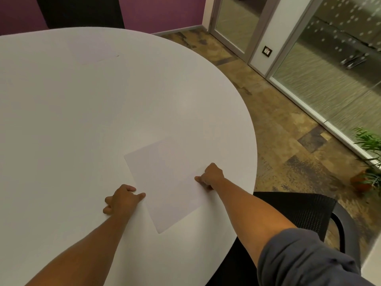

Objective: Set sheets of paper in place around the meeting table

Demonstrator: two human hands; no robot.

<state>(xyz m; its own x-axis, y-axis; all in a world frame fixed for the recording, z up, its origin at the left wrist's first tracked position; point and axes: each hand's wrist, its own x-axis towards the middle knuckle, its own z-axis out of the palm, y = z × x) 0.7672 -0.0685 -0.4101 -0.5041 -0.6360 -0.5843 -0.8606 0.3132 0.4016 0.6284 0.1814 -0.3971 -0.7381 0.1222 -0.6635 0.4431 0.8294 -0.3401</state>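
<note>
Grip: right hand (210, 176) pinches sheet (165, 182); left hand (121, 200) touches edge (arms outstretched).

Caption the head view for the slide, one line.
At a round white table beside a black chair, the left hand touches and the right hand pinches a sheet of paper.

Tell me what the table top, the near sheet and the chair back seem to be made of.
The table top looks like laminate or painted board: smooth matte white, no grain. The near sheet is thin white paper, lying flat, edges barely showing. The chair back is black mesh fabric, fine weave visible; its frame may be plastic.
</note>
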